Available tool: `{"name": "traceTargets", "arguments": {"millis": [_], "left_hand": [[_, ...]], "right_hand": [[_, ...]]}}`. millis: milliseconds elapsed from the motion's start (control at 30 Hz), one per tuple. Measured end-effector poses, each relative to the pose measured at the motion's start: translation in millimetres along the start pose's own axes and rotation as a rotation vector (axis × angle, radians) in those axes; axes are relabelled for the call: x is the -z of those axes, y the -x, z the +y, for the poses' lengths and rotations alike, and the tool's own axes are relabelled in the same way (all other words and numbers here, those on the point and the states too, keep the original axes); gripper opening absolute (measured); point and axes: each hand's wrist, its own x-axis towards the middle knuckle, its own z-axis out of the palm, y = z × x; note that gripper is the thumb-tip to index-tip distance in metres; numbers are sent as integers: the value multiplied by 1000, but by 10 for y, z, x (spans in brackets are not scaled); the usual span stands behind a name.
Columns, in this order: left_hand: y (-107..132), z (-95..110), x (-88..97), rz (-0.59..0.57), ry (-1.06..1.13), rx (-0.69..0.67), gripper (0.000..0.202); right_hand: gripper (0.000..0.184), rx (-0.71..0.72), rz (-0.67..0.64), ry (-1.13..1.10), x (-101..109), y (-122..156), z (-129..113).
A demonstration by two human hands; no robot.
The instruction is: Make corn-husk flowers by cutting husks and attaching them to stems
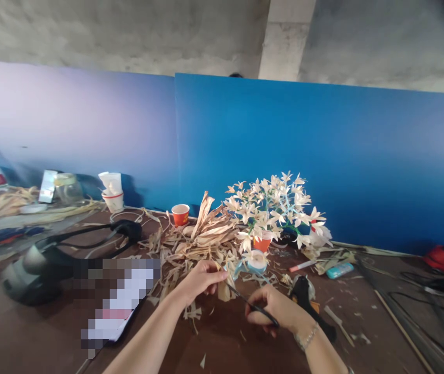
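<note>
My left hand (203,278) is pinched on a pale strip of corn husk (226,292), which hangs down from the fingertips. My right hand (268,307) is closed around the dark handles of a pair of scissors (239,294). The scissors point up and left, their tip at the husk beside my left fingers; whether the blades are apart I cannot tell. Beyond both hands lies a heap of dry husks (214,231). A bunch of cream husk flowers (263,205) on pale blue-green stems stands in an orange paper cup (262,242), with a roll of light-blue tape (257,261) in front.
A black glue gun (303,295) lies beside my right wrist. Further right are a turquoise packet (339,270) and dark cables (413,301). To the left lie a black headset-like device (30,278) and a pixelated phone-like object (128,296). A blue partition (245,135) stands behind.
</note>
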Motion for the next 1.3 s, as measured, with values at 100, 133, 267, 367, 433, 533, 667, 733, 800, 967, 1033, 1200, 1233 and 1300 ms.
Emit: {"name": "traceTargets", "arguments": {"millis": [100,133,267,367,433,533,667,733,800,967,1033,1200,1233,1300], "left_hand": [[-4,-3,-3,4,-5,4,30],[-4,-3,-2,0,-1,5,30],[-3,-1,2,-11,13,3,29],[-2,-4,-2,-6,27,-7,29],[-3,-12,-6,0,41,-11,29],[-17,-25,-5,28,62,-4,30],[-50,-16,13,165,92,-43,30],[-63,1,19,236,138,-66,31],[-69,15,16,315,200,-73,32],[-56,28,-30,475,283,-110,32],[-51,25,-59,493,295,-116,32],[-58,-3,-148,478,278,-99,32],[-59,-8,-165,470,274,-93,32],[-56,-10,-195,459,273,-73,31]], "right_hand": [[14,-6,9,24,8,3,-4],[14,-8,11,26,10,5,-7],[11,-8,22,5,10,19,-30],[10,-11,25,-11,5,25,-55],[11,-22,24,-11,3,26,-68],[13,-28,26,-27,8,20,-62],[19,27,8,-129,18,2,-10],[21,62,-19,-169,14,-4,8],[21,89,-36,-175,-3,-5,3],[24,91,-36,-153,-110,-15,-78],[25,94,-8,-165,-168,-44,-89],[29,120,56,-198,-285,-166,14],[29,125,73,-205,-298,-187,38],[30,135,102,-217,-314,-216,70]]}}
